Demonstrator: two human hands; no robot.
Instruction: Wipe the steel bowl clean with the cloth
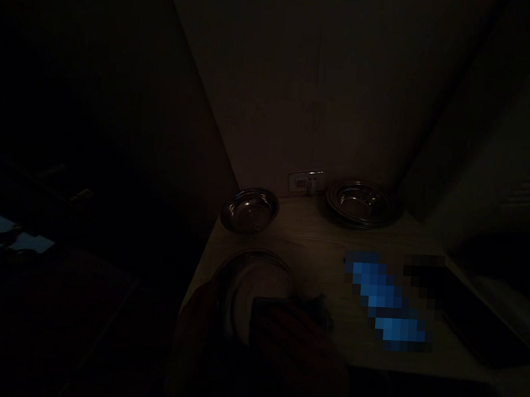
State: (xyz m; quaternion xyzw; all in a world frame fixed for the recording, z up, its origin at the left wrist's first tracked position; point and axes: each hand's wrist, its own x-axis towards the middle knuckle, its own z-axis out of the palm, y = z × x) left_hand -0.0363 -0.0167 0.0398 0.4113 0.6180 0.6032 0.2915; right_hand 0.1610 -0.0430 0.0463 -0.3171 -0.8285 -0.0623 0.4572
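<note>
The picture is very dark. A round metal plate [246,289] is held near the front of the wooden tabletop. My left hand [196,316] grips its left rim, with the fingers mostly lost in shadow. Over the plate's lower right part lies my right hand [295,336], pressing a dark cloth [323,311] against the surface. Part of the cloth sticks out beyond the fingers on the right. Whether the plate touches the tabletop I cannot tell.
A shiny metal bowl [250,212] stands at the back left of the wooden table [302,242]. At the back right is a stack of metal dishes [358,203]. A wall socket [307,182] sits behind. Right lie a blurred blue object [384,302] and a dark, flat object [485,319].
</note>
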